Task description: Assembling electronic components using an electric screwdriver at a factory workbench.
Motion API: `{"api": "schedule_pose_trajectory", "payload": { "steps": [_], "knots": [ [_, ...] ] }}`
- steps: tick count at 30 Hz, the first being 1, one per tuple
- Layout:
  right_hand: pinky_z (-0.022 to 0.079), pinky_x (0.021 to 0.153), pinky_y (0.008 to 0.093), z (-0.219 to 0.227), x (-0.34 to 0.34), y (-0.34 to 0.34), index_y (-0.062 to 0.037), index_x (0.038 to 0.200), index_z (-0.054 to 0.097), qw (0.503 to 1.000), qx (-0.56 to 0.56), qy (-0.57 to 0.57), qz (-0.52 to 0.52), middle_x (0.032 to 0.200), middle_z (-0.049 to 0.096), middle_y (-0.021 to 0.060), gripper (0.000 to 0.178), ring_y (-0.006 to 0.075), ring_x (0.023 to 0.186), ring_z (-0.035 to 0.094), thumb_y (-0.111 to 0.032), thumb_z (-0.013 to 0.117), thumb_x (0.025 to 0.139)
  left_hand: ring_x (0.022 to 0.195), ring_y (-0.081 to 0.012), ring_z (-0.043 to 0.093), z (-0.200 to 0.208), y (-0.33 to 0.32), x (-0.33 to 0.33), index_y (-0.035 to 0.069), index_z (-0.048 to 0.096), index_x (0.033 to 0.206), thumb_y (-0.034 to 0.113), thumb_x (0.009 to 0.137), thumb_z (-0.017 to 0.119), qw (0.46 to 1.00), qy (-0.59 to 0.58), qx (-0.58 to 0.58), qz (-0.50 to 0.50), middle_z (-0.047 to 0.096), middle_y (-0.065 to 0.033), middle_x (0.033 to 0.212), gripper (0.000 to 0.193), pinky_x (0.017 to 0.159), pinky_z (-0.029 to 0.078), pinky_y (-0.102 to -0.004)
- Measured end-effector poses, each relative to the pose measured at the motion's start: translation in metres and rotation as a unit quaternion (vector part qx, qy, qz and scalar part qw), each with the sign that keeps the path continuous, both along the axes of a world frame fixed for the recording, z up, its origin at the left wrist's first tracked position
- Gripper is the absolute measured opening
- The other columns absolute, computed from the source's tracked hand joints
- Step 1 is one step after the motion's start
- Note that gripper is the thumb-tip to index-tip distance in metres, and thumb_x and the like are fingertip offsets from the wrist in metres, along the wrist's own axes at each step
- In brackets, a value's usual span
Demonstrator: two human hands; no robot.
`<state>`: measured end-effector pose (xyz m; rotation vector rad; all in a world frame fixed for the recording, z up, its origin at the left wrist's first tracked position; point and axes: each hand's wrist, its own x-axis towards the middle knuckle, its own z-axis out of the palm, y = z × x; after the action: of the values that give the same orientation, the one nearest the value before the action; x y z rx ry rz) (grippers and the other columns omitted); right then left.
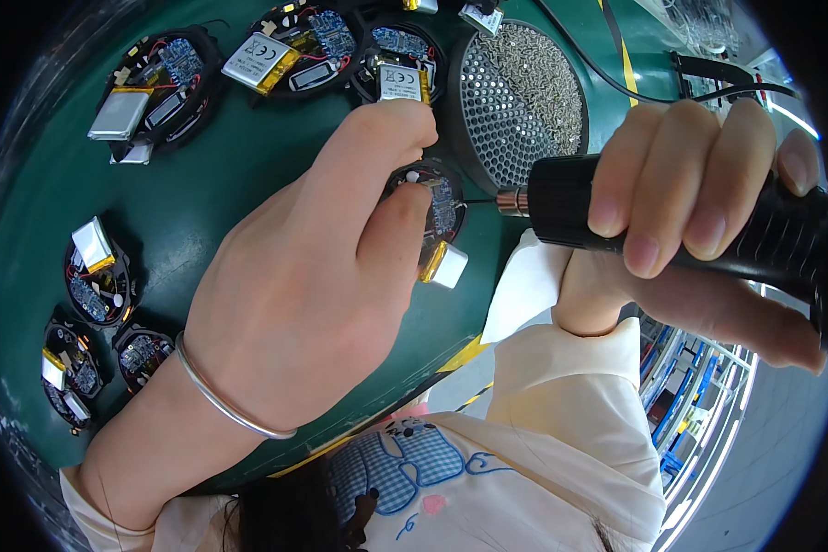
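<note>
My left hand point(308, 276), a silver bangle at its wrist, has thumb and forefinger closed around a small round circuit-board assembly point(446, 201). Part of that assembly is hidden behind the fingers. From its near side sticks out a silver battery point(449, 267) with a yellow end. In my right hand point(685, 198) is a black electric screwdriver point(561, 204), fingers wrapped round its body. Its thin bit points left and reaches the right edge of the assembly; whether it sits on a screw I cannot tell.
Just beyond the assembly stands a round black perforated tray point(488, 124) with many small screws point(545, 83). Larger round assemblies with batteries point(161, 87) line the far side; smaller ones point(92, 294) lie at left. A black cable point(607, 78) crosses the green table point(193, 198).
</note>
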<state>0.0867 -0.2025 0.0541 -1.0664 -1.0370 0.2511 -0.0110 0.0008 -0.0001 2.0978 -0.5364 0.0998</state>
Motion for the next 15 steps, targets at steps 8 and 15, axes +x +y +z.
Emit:
{"api": "schedule_pose_trajectory", "payload": {
  "steps": [8, 15],
  "knots": [
    [0.046, 0.058, 0.0340, -0.0021, -0.0031, 0.0008, -0.0077, 0.118, 0.054, 1.000, -0.005, 0.004, 0.006, 0.086, 0.056, 0.0065, 0.089, 0.0165, 0.063, 0.055, -0.082, 0.047, 0.070, 0.106, -0.0329, 0.056, -0.0036, -0.0031, 0.0000, -0.005, 0.059, 0.098, -0.008, 0.056, 0.070, 0.999, 0.012, -0.032, 0.006, 0.051, -0.0188, 0.117, 0.044, 0.087, 0.047, -0.0367],
    [0.046, 0.058, 0.0332, -0.0042, -0.0037, 0.0067, -0.0067, 0.118, 0.053, 1.000, -0.009, 0.002, 0.020, 0.085, 0.055, 0.0063, 0.088, 0.0160, 0.063, 0.055, -0.081, 0.049, 0.071, 0.106, -0.0333, 0.055, -0.0037, -0.0003, -0.0019, -0.005, 0.059, 0.097, -0.008, 0.055, 0.070, 0.998, 0.032, -0.047, 0.016, 0.052, -0.0184, 0.115, 0.044, 0.087, 0.047, -0.0372]
  ]
}}
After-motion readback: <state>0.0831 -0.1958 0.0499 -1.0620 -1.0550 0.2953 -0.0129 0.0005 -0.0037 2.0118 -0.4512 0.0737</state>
